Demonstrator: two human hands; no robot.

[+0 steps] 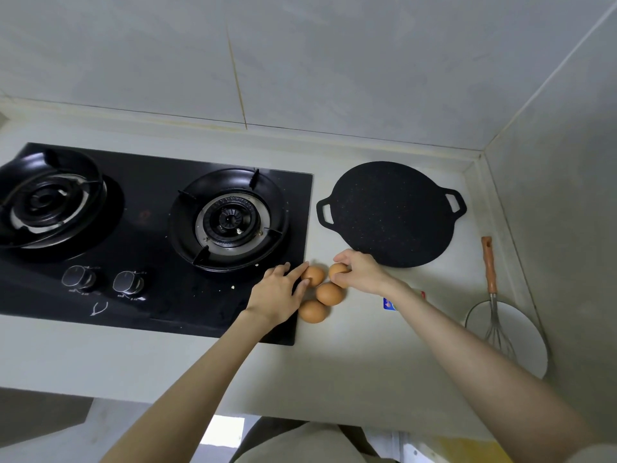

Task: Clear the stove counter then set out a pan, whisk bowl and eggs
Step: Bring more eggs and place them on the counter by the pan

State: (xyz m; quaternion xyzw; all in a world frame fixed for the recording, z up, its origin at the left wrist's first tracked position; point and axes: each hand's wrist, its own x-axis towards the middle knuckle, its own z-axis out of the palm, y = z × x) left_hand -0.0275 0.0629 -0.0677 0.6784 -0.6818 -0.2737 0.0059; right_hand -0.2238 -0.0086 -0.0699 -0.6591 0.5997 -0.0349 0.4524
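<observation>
Several brown eggs lie in a cluster on the pale counter (pixel 334 355) just right of the black gas stove (pixel 160 262). My right hand (pixel 362 272) is closed around the far right egg (pixel 338 270). My left hand (pixel 280 292) rests with fingers spread, its fingertips touching the far left egg (pixel 315 275). Two more eggs (pixel 330 294) (pixel 312 311) lie nearer me. A flat black two-handled pan (pixel 392 213) sits on the counter behind the eggs. A white bowl (pixel 521 332) stands at the right with a wire whisk (pixel 492 295) leaning in it.
The stove has two burners (pixel 228 220) (pixel 50 200) and two knobs (pixel 128 284) at its front. Small crumbs dot the stove glass. A tiled wall closes the back, a side wall stands close on the right. A blue and red sticker (pixel 389 304) shows beneath my right forearm.
</observation>
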